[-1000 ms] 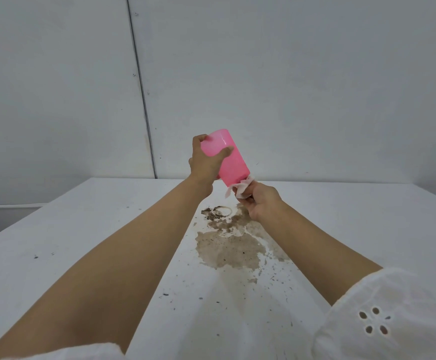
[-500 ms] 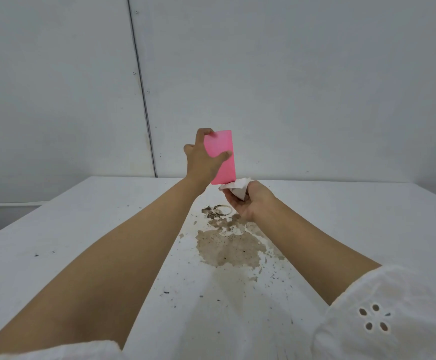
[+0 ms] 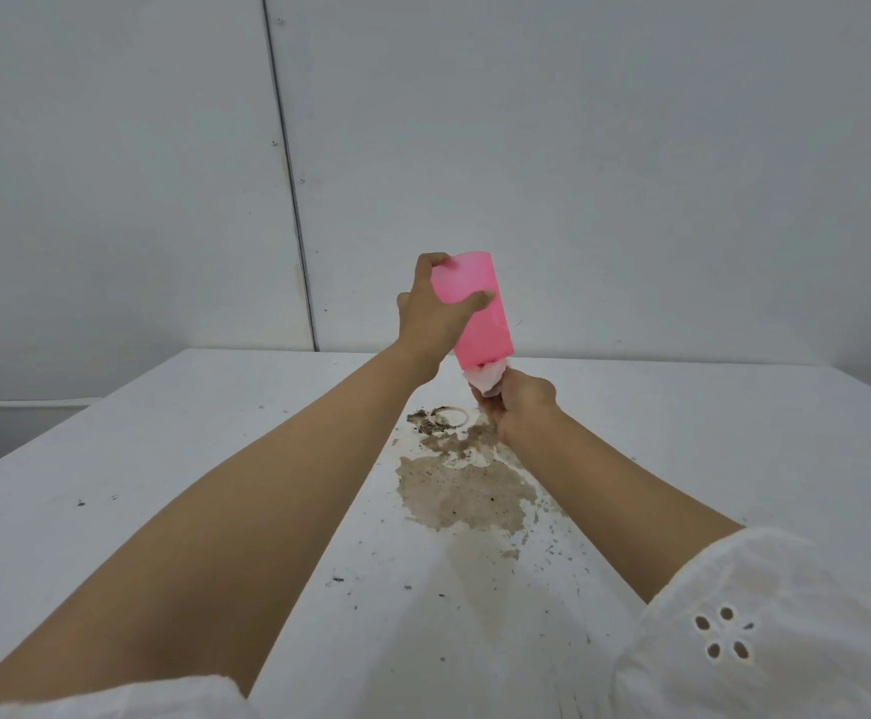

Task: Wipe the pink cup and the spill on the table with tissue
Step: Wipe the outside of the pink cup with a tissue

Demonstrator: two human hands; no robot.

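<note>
My left hand (image 3: 430, 316) grips a pink cup (image 3: 480, 324) in the air above the white table (image 3: 163, 485), thumb across its front. The cup is tilted, its lower end pointing down to the right. A crumpled white tissue (image 3: 485, 378) is pushed against that lower end, and my right hand (image 3: 521, 407) holds the tissue from below. Under both hands a brown spill (image 3: 464, 493) with dark specks spreads over the table, with a ring mark (image 3: 448, 416) at its far end.
Grey wall panels (image 3: 578, 173) rise right behind the table's far edge. Dark specks are scattered on the tabletop (image 3: 340, 580) around the spill. My white sleeves (image 3: 765, 630) fill the bottom corners.
The cup has tilted again, its lower end swinging right onto the tissue. My right hand has pushed the tissue up against the cup's lower end; half a second ago the tissue lay just below the cup.
</note>
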